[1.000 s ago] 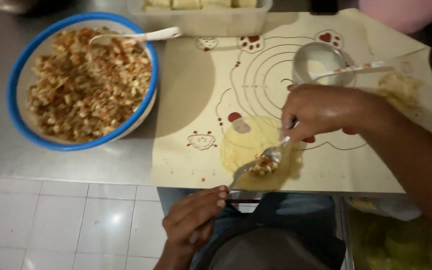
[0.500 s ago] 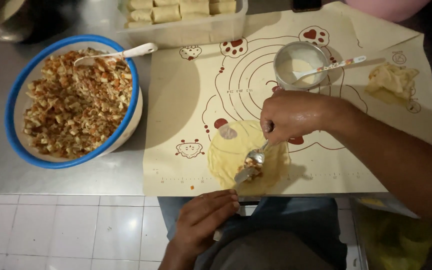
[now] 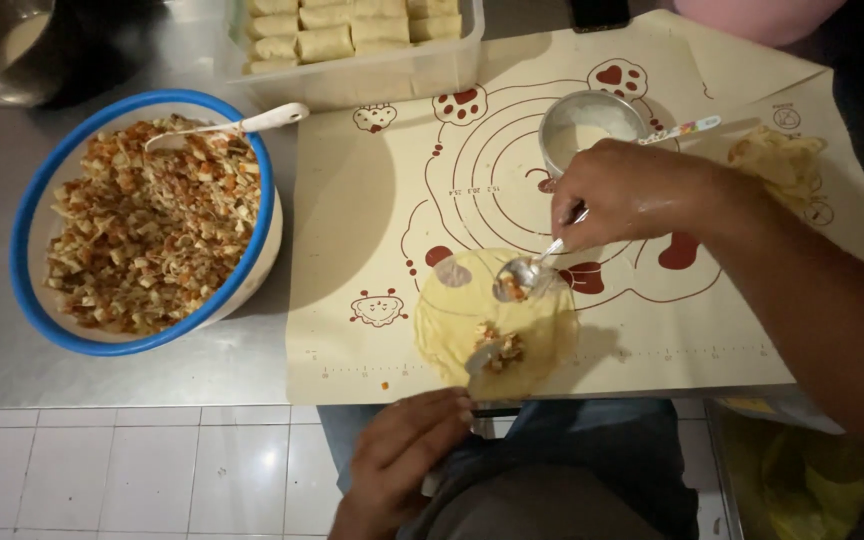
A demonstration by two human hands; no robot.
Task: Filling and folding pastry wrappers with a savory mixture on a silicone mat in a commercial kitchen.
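R hand (image 3: 632, 195) grips spoon (image 3: 524, 275) w/ filling over round wrapper (image 3: 452, 335); L hand (image 3: 402, 450) loose, empty at desk (image 3: 132, 375) edge

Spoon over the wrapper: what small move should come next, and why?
Probably tip the spoon to drop its last bits onto the filling. The right hand holds it just above the round wrapper, some filling clings to its bowl, and the heap below looks small. The left hand rests at the mat edge.
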